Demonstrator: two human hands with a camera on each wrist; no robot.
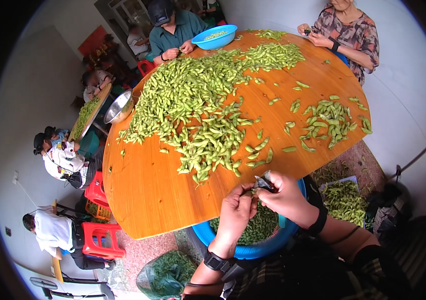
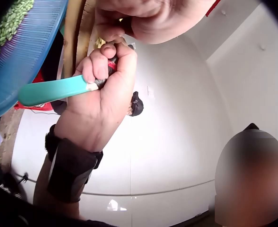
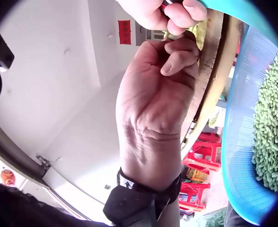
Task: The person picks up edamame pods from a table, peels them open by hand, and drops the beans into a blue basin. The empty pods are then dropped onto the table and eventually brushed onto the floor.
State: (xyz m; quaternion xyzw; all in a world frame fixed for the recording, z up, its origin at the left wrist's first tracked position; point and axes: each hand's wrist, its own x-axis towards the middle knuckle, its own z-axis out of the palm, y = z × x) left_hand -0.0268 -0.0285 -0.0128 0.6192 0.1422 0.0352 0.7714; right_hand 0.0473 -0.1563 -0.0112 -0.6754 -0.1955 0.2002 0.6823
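1. Working just off the near edge of the table [image 1: 143, 200], in the head view, the left hand [image 1: 238, 206] narrowly pinches a small green piece [image 1: 254, 191]; the right hand [image 1: 287, 195] grips a dark tool [image 1: 264, 184]. Bare wood opens leftward; green pods [image 1: 178, 95] heap ahead, with more rightward. Below, the blue basin [image 1: 254, 253] holds shelled beans [image 1: 257, 226]; red stools [image 1: 104, 241] stand on the floor.
2. In the left wrist view, the right hand's fingers wrap tightly round the tool, its turquoise handle [image 2: 53, 90] jutting toward the basin; pale wall fills the far side.
3. In the right wrist view, the left fingers curl beside the table's edge. The piece is mostly hidden, the tool's tip unclear.
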